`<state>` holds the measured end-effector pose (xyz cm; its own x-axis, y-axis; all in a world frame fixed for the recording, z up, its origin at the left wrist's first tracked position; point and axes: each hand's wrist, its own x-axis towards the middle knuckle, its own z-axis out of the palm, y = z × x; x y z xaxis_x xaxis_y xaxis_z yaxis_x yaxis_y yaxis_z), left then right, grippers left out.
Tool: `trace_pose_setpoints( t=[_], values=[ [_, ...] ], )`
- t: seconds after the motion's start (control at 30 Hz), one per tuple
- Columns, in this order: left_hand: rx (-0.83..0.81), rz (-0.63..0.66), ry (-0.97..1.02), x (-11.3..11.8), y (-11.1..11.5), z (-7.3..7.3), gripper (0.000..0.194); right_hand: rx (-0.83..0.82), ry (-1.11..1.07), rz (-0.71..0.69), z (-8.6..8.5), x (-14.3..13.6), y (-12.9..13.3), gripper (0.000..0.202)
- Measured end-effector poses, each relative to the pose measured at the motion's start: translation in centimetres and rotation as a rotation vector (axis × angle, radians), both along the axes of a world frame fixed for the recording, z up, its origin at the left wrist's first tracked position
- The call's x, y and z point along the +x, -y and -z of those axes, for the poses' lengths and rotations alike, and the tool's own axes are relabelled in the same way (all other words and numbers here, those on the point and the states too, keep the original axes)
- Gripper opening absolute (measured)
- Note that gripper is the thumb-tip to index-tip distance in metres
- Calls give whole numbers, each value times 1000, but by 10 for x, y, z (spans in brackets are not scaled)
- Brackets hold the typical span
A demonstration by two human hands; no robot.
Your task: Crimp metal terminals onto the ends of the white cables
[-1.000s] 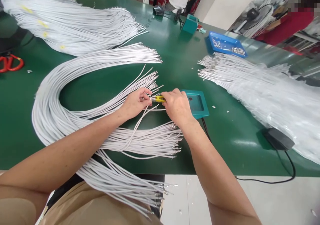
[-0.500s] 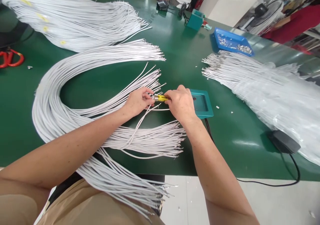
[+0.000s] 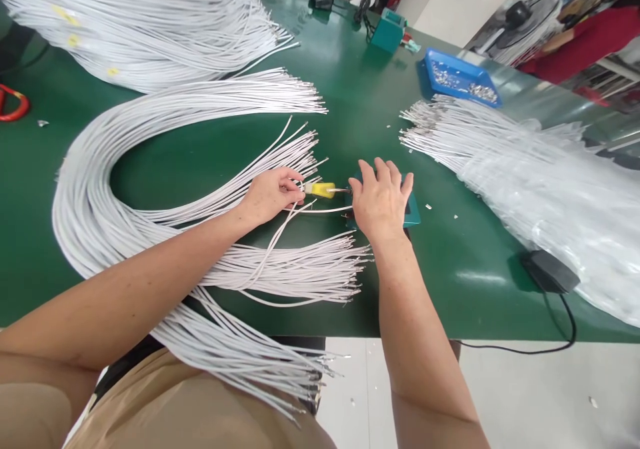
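Observation:
My left hand is closed at the fingertips on the end of a small yellow tool, whose thin metal shaft points right. White cables run past these fingers. My right hand is spread, palm down, over a teal tray-like device, partly hiding it; the tool's shaft reaches its thumb side. One white cable extends from near my left fingers to below my right thumb. A curved bundle of white cables lies around and under my left forearm.
More white cables lie at the back left, beside red scissor handles. A blue tray of small metal parts, bagged cables and a black box are right. A person in red stands beyond.
My right hand has let go of the yellow tool, moved right and spread its fingers over the teal device. My left hand stays on the tool. The whole view has shifted slightly.

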<state>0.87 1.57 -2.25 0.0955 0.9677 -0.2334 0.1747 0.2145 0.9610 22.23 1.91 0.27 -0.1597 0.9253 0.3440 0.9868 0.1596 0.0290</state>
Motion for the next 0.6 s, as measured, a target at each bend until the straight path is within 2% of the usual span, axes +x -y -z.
trace_pose_setpoints(
  t=[0.13,0.23,0.33,0.43,0.53,0.6],
  values=[
    [11,-28,35,-5,6,-5,38,-9,-44,12,0,-2,-3,41],
    [51,-35,39,-10,12,-12,46,20,-122,-36,-12,-10,9,40],
    [94,20,69,-13,16,-21,37,10,-234,-292,-28,-29,41,36],
    [130,76,90,-13,22,-33,26,-81,-173,-573,-35,-55,83,34],
    [199,140,-10,-12,33,-51,23,-141,-41,-706,-30,-77,115,31],
    [250,189,-105,-11,42,-63,18,-135,27,-732,-22,-86,130,29]
  ],
)
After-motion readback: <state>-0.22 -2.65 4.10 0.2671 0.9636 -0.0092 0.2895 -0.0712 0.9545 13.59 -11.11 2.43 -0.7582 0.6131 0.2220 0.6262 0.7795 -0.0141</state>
